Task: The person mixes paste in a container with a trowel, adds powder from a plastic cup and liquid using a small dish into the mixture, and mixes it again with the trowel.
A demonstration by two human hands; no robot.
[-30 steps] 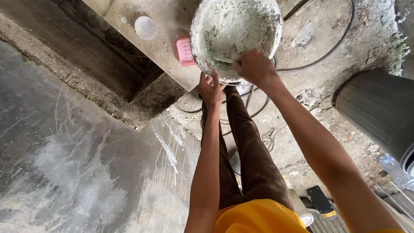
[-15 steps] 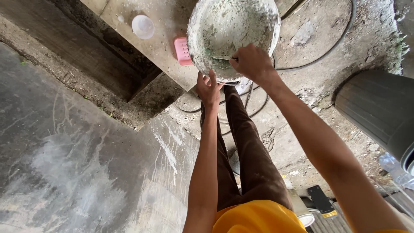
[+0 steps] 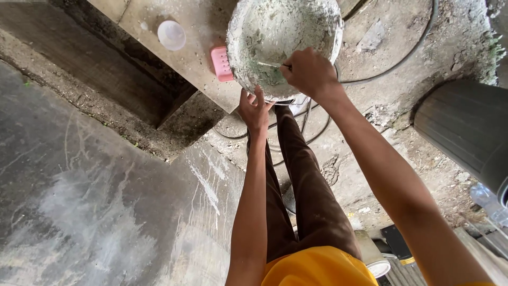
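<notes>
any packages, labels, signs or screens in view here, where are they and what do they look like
No signs, labels or screens show.
Plastic bottle: far right on the ground beside the dark ribbed bin, clear, lying down.
Small tub: bottom middle by the person's leg, round, pale with a white rim.

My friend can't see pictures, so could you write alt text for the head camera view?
Seen from above, a person's right hand works a thin tool inside a plaster-caked bucket while the left hand steadies its rim. The bucket sits on a concrete slab beside a pink soap dish and a pale round lid.
</notes>
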